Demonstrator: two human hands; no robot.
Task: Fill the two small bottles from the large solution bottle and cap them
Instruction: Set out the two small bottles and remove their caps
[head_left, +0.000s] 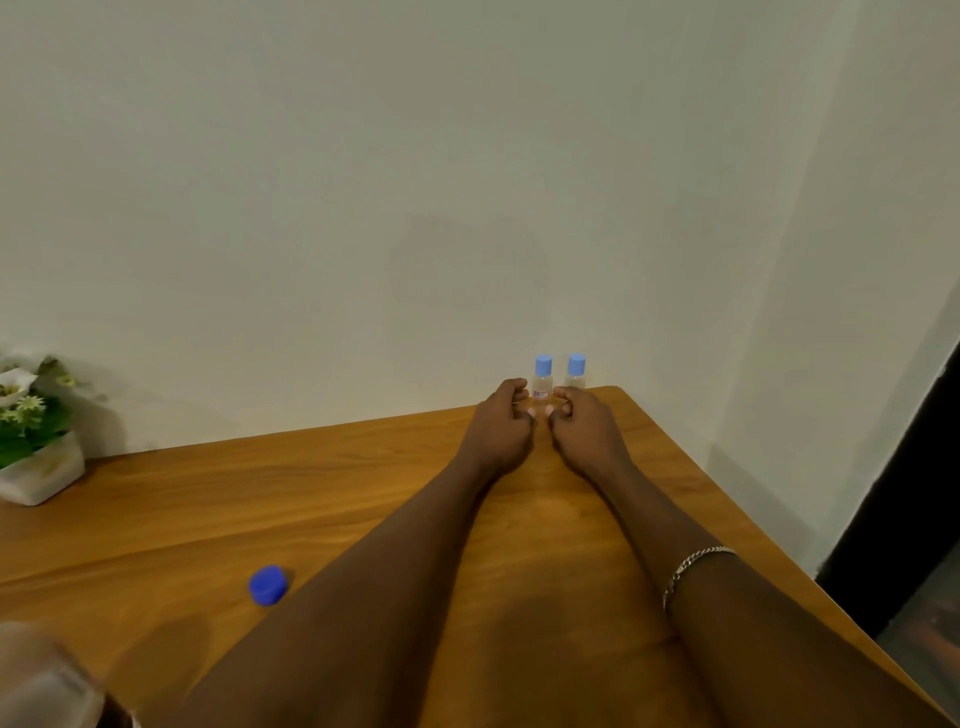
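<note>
Looks close to finished, judging by the caps; finds the left small bottle and the right small bottle upright side by side at the far right of the table, against the wall, each topped with a pale blue cap; cannot read any liquid level through such small clear bodies, so cannot confirm the filling itself; shows the left hand and the right hand stretched to the far edge, fingers curled, flanking the left small bottle with thumb tips nearly meeting in front of it; cannot tell whether either hand grips that bottle or merely sits beside it; hides the lower part of the right small bottle behind the right hand; leaves a darker blue cap lying loose at the near left of the table, well apart from both hands; hints at a large solution bottle not yet closed, perhaps the blurred translucent shape in the near left corner, though too smeared to say; could equally mark the very start, with both small bottles unopened; leans toward the late reading, with little left beyond letting go.
</note>
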